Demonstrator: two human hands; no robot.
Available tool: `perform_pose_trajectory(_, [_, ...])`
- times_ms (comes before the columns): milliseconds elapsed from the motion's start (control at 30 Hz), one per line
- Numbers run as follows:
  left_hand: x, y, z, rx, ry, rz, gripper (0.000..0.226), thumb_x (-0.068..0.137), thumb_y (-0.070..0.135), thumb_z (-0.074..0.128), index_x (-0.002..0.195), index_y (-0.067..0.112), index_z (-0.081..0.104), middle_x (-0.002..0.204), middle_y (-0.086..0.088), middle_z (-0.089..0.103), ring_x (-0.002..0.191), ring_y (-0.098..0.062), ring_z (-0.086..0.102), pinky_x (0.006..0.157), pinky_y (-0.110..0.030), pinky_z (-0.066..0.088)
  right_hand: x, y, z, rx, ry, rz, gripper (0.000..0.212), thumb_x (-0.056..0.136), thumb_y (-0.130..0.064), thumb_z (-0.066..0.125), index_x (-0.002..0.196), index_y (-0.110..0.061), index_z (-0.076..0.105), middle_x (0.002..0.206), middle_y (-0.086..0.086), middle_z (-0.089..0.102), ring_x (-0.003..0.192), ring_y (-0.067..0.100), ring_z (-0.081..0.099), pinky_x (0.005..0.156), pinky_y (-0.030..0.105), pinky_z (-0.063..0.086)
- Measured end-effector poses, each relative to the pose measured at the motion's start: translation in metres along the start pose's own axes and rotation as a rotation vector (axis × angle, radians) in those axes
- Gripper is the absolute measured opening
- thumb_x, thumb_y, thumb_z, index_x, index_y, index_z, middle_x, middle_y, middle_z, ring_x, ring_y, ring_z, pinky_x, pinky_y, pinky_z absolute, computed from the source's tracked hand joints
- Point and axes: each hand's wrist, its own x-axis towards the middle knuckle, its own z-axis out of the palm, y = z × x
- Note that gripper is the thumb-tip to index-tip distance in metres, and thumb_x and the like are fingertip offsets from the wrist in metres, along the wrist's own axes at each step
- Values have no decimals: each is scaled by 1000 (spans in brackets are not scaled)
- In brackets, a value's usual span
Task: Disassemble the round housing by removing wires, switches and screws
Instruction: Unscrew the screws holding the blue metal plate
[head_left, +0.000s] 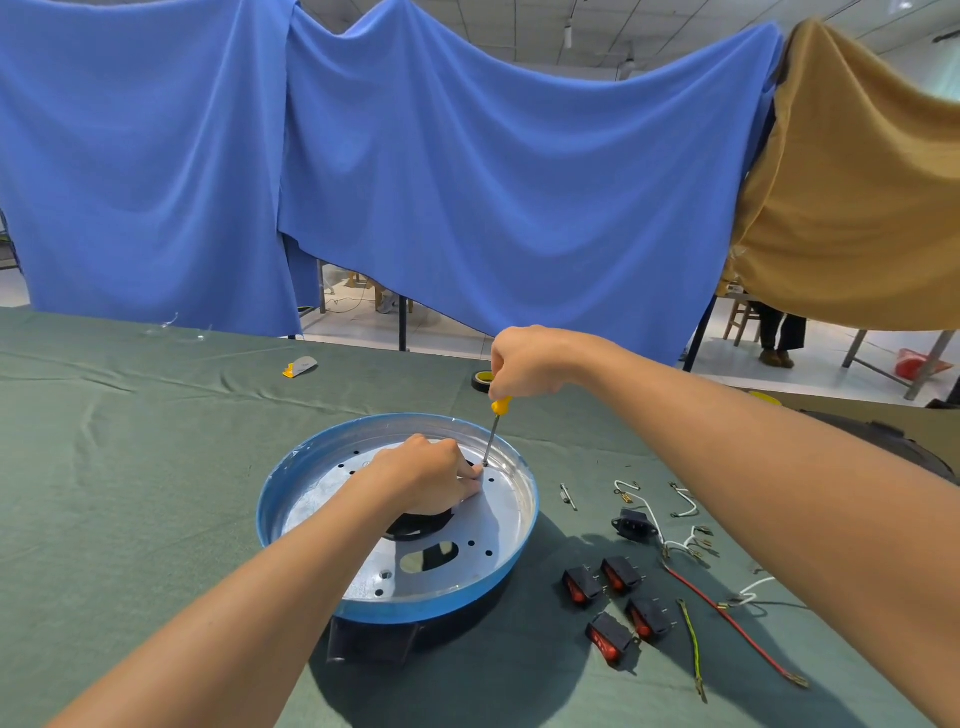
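Head view: right hand grips yellow-handled screwdriver; left hand curled at tip, grip unclear. Round blue-rimmed metal housing likely light; brace rim.

Head view, forward-down, seemingly near table

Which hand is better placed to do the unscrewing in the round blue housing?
Right hand: it grips the yellow-handled screwdriver, tip down on the silver metal plate; the left hand rests beside the tip.

Concealed: most of the screwdriver handle, within the right hand; much of the black centre part, beneath the left hand.
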Motion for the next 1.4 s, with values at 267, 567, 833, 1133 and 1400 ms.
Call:
perform_pose_trajectory(267, [-1,1,-1,9,-4,-3,45,99,53,39,138,36,54,133,-3,55,118,-27,50,97,-43,46,-2,-2,1,-7,36,-8,25,85,-29,63,92,-6,65,81,11,65,65,24,50,58,30,41])
perform_pose_trajectory(567, [0,0,-1,15,-10,3,44,100,52,39,138,36,54,135,-2,54,119,-26,48,98,-43,45,0,-7,4,-12,82,1,39,93,-38,53,67,-10,49,64,5,48,59,24,45,52,26,35])
perform_pose_trajectory(833, [2,-2,0,16,-9,2,44,99,53,39,138,39,53,135,-2,53,117,-26,49,98,-43,46,-3,-6,1,21,70,9,39,90,-46,55,78,-9,59,72,4,52,62,21,46,54,27,37])
perform_pose_trajectory(1133, [1,-1,0,13,-9,11,44,100,53,38,138,39,53,132,-4,53,117,-27,49,98,-43,45,-3,-6,2,69,72,11,22,83,-28,58,92,-9,63,84,6,58,68,22,48,59,30,38])
perform_pose_trajectory(1400, [0,0,0,16,-12,17,47,100,52,38,140,34,52,133,-3,53,118,-25,48,98,-43,45,-4,-5,6,67,130,32,9,79,-17,53,76,-9,56,74,7,52,65,25,43,57,32,35])
